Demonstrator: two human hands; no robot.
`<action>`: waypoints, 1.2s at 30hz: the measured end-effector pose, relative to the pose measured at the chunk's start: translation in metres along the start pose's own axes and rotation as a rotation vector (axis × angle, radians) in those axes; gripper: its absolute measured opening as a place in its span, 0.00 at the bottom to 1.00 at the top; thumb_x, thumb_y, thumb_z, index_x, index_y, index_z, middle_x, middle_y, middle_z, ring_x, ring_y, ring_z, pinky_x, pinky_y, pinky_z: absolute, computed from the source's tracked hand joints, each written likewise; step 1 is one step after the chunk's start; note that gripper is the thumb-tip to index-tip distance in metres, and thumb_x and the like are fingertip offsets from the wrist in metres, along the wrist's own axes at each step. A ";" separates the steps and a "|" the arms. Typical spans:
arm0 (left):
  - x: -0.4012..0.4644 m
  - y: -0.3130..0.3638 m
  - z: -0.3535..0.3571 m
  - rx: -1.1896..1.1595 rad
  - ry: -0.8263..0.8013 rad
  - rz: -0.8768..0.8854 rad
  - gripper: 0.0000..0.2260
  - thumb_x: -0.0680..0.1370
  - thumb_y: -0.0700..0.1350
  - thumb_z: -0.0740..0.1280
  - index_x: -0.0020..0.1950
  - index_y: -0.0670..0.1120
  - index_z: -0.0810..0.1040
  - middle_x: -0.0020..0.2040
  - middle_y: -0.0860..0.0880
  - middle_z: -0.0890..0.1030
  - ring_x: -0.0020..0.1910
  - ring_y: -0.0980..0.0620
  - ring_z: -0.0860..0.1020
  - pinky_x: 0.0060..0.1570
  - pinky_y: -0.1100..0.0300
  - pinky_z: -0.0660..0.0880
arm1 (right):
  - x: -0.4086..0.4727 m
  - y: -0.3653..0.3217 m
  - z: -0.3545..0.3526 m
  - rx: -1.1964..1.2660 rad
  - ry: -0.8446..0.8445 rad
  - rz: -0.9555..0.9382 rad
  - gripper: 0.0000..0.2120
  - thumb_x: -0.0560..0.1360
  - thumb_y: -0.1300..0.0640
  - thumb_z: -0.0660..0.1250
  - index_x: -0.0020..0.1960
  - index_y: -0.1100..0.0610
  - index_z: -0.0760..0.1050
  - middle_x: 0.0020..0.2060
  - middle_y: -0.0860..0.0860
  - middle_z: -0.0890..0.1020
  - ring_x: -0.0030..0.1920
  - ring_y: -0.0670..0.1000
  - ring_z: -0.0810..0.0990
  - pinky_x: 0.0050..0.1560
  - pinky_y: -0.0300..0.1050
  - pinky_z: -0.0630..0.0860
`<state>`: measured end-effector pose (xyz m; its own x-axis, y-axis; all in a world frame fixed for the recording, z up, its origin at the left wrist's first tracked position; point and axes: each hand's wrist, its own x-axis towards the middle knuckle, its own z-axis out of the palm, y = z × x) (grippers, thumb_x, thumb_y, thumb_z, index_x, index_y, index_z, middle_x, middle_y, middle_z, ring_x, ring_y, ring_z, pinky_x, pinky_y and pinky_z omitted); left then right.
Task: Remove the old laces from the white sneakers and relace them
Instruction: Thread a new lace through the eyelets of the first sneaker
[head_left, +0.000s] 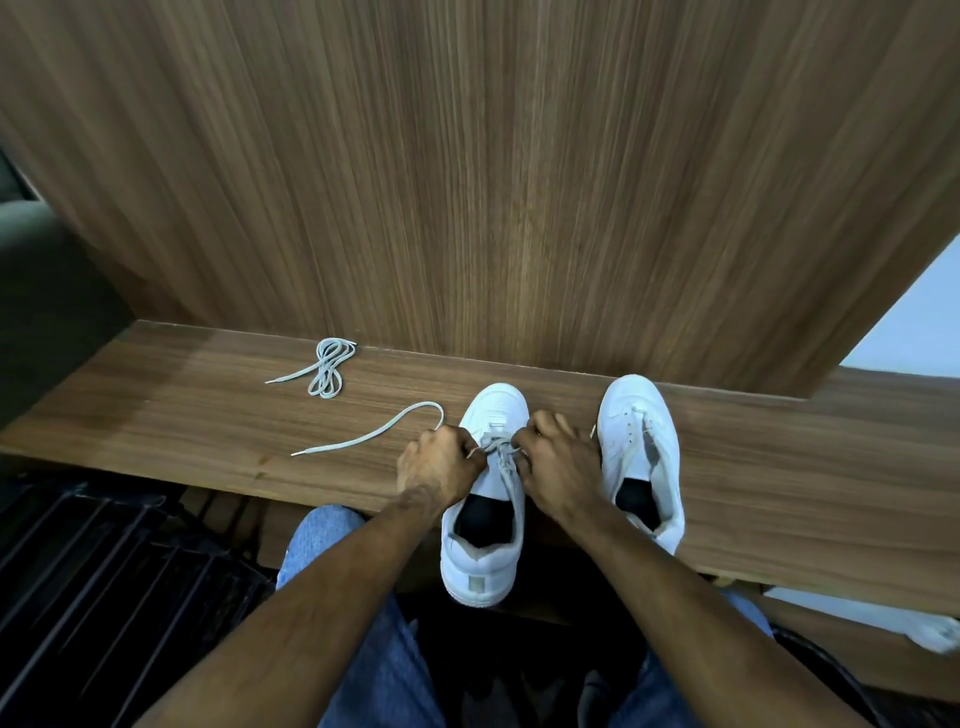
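Two white sneakers stand on a wooden ledge (779, 457), toes toward the wall. The left sneaker (483, 545) hangs partly over the front edge and carries a grey lace (501, 452) across its upper eyelets. My left hand (439, 462) grips one side of that lace, whose free end (363, 439) trails out to the left on the wood. My right hand (558, 462) pinches the lace on the other side, at the tongue. The right sneaker (641, 447) has no lace in it. A bundled grey lace (327, 369) lies further back left.
A tall wood-grain panel (493, 182) rises right behind the ledge. A dark slatted rack (104, 597) sits low at the left. My knees in blue jeans (332, 540) are under the ledge. Something white (935, 634) lies at the lower right.
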<state>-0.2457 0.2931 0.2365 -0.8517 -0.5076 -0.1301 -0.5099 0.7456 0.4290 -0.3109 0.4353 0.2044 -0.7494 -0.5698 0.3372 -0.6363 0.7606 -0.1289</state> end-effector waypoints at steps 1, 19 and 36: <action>0.000 0.000 0.000 0.003 0.002 0.001 0.10 0.74 0.56 0.65 0.50 0.54 0.82 0.52 0.45 0.82 0.54 0.42 0.78 0.51 0.55 0.73 | 0.002 0.002 0.001 -0.017 -0.018 -0.027 0.07 0.66 0.52 0.74 0.43 0.51 0.81 0.44 0.49 0.77 0.48 0.54 0.78 0.44 0.48 0.74; 0.003 -0.001 0.000 0.018 0.004 0.025 0.10 0.75 0.57 0.66 0.47 0.53 0.81 0.51 0.45 0.82 0.54 0.42 0.78 0.49 0.55 0.72 | 0.000 0.033 -0.018 0.139 0.105 0.213 0.12 0.68 0.58 0.68 0.51 0.56 0.76 0.52 0.58 0.76 0.55 0.63 0.75 0.53 0.57 0.74; 0.012 -0.014 0.002 -0.187 -0.084 0.015 0.11 0.75 0.55 0.66 0.39 0.51 0.82 0.39 0.48 0.81 0.43 0.47 0.78 0.42 0.56 0.70 | 0.002 0.033 -0.029 0.085 -0.163 0.170 0.11 0.75 0.58 0.60 0.53 0.54 0.80 0.53 0.51 0.81 0.59 0.53 0.76 0.74 0.53 0.53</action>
<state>-0.2493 0.2776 0.2271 -0.8702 -0.4530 -0.1935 -0.4723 0.6555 0.5894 -0.3276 0.4681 0.2279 -0.8622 -0.4839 0.1498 -0.5065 0.8248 -0.2514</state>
